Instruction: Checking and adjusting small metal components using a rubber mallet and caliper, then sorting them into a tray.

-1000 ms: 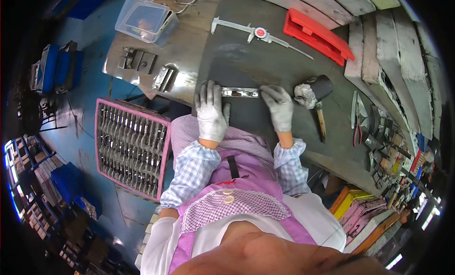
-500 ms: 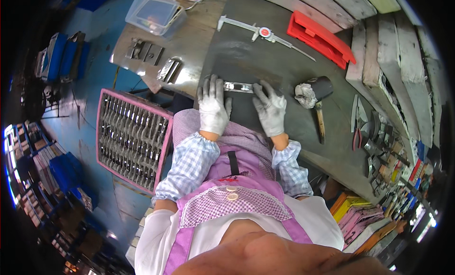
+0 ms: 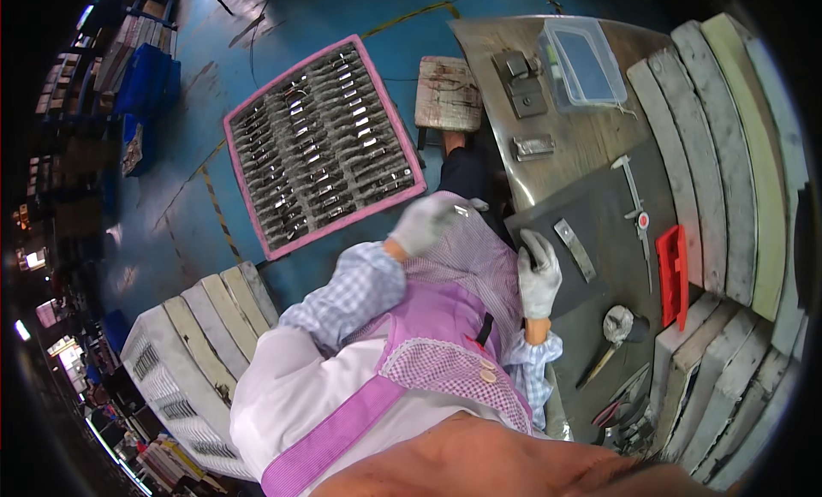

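My left hand, white-gloved and smeared by motion, is over my lap near the pink-edged tray. A small shiny metal piece shows at its fingertips; its full shape is blurred. My right hand, also gloved, rests at the near edge of the dark work mat, fingers apart and holding nothing. Beside it on the mat lies a slightly curved metal strip, untouched. Rows of shiny metal parts stand in grey slotted padding inside the tray.
A dial caliper, a red case and a wrapped-head mallet lie right of the strip. Farther back are a clear plastic box and metal blocks. A worn stool stands beside the bench; stacked pale trays line the right.
The view has turned left, toward the tray. My left hand has left the strip and swung toward the tray with a shiny piece. My right hand has let go of the strip.
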Tool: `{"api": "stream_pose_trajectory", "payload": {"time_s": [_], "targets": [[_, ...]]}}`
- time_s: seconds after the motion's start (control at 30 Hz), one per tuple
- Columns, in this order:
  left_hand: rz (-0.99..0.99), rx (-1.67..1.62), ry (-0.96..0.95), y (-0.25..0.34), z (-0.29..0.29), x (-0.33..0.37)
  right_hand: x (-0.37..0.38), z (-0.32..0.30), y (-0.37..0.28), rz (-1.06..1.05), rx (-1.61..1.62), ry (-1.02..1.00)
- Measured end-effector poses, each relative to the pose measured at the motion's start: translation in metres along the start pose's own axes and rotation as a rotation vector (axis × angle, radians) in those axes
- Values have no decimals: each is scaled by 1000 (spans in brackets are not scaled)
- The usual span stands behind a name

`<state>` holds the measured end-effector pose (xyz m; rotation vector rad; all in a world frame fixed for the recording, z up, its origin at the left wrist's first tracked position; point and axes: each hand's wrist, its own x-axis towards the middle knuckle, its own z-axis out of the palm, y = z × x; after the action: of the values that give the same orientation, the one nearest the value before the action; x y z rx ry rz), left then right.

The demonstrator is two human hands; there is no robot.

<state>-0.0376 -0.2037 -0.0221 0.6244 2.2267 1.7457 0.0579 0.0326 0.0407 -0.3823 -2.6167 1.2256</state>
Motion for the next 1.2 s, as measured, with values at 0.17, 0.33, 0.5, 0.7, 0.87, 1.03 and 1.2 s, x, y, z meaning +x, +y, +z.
{"api": "stream_pose_trajectory", "payload": {"time_s": [0.17, 0.33, 0.5, 0.7, 0.87, 1.03, 1.2], "targets": [[-408, 631, 126, -176, -97, 11, 10, 2, 21, 153, -48, -76], [-435, 714, 121, -283, -123, 8, 36, 22, -24, -54, -191, -255], [-350, 768, 290, -292, -104, 6, 69, -3, -26, 23, -161, -321], [-355, 575, 514, -224, -110, -2, 206, -26, -2, 195, 242, 271], [51, 330, 521, -105, -71, 92, 294, -48, 82, 364, 69, 470], [248, 269, 491, -27, -77, 122, 280, 5, -18, -250, 362, 203], [304, 181, 369, 0, -45, 146, 322, -13, -25, 67, -336, 165]]}}
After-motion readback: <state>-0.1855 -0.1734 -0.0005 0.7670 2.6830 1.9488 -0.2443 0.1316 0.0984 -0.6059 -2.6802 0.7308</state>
